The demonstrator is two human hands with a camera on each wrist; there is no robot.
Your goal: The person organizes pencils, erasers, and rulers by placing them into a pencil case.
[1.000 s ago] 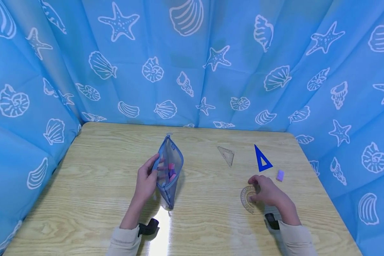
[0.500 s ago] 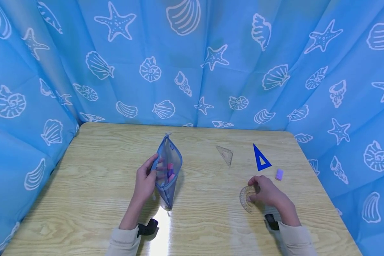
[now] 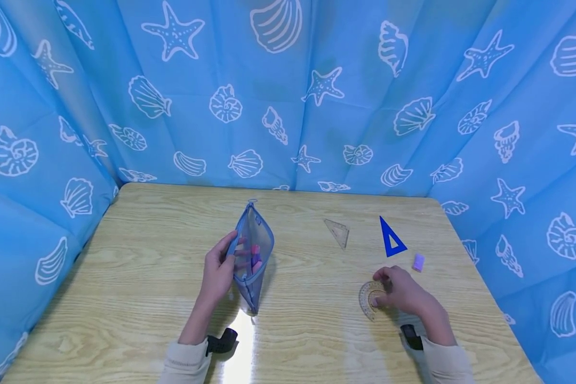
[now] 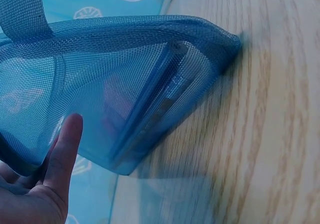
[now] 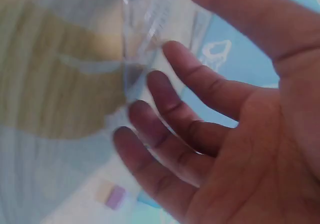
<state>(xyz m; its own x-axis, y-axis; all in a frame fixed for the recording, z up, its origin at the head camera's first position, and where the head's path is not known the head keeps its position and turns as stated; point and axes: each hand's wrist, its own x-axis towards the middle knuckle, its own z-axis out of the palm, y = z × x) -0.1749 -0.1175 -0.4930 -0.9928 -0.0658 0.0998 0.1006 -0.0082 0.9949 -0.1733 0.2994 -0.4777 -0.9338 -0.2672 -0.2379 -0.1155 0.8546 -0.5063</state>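
Observation:
My left hand grips one rim of a blue mesh zip pouch, thumb on the near side and fingers inside, so its mouth gapes. Pink and purple items show inside; through the mesh in the left wrist view, long pen-like items appear, blurred. On the right, my right hand holds a clear protractor by its straight side with thumb and fingertips. In the right wrist view the protractor is a blurred clear edge by the bent fingers; the thumb's tip is out of frame.
A clear set square lies mid-right on the wooden table. Farther right are a blue set square and a purple-and-white eraser. A blue shell-patterned curtain surrounds the table's back and sides.
My right hand has shifted slightly with the protractor, which has turned a little and drawn marginally left. The left hand and the pouch keep their place.

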